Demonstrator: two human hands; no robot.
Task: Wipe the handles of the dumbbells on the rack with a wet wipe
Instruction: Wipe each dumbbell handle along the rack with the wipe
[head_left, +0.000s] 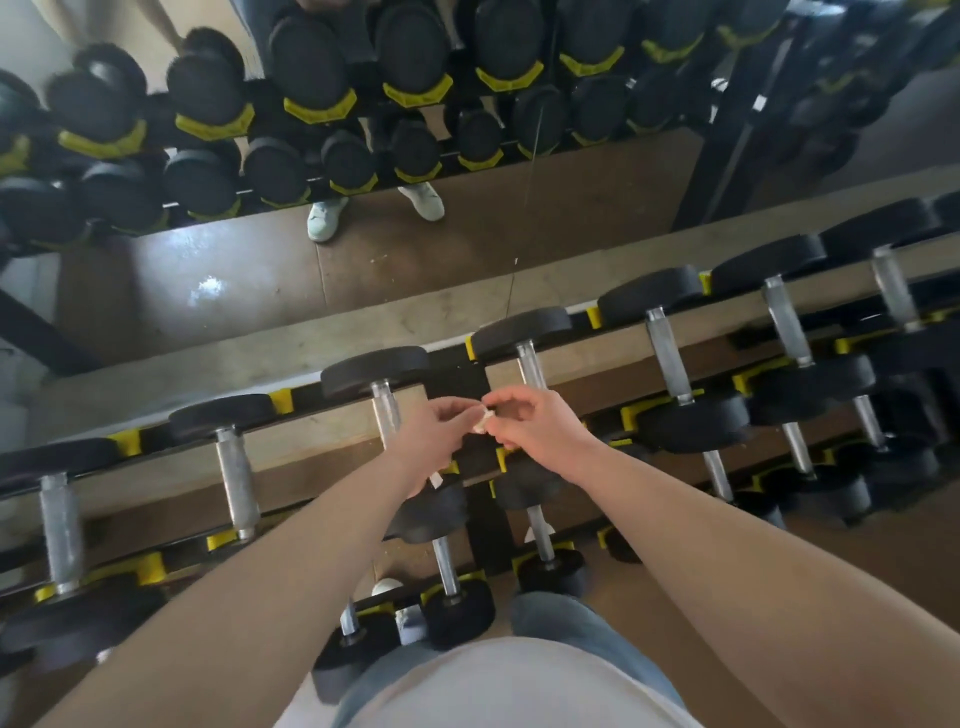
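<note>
Left hand (428, 434): fingers curled, fingertips pinching one side of a small white wet wipe (483, 422). Right hand (540, 423): likewise curled, pinching the other side. Wet wipe bunched into a lump between the two sets of fingertips, held above the top tier of the rack (460, 371), between two handles and apparently clear of both. Narrow white strip (435, 480) poking out under the heel of the left hand; what it is, cannot tell.

Rack contents: black round-headed dumbbells seated in yellow cradles (281, 401), arranged in stepped tiers. Top tier directly under the hands. Lower dumbbells (447, 566) nearer the body, below the wrists.

Just left of the left hand, and partly hidden by it: nearest handle (385, 410), bare grey metal. Just beyond the right hand: second handle (529, 364), its near end hidden behind the fingers. Further handles well out to either side of both hands.

Both forearms crossing over the lower tier and covering several heads there. Beyond the rack, far side from the hands: mirror (234, 275) showing reflected dumbbells and a pair of pale shoes (324, 221). White shirt and blue jeans below the forearms.

Orientation: long axis of every handle running away from the body toward the mirror, far end leaning slightly left, all roughly parallel along the row. Wet wipe too crumpled to show a long axis.
</note>
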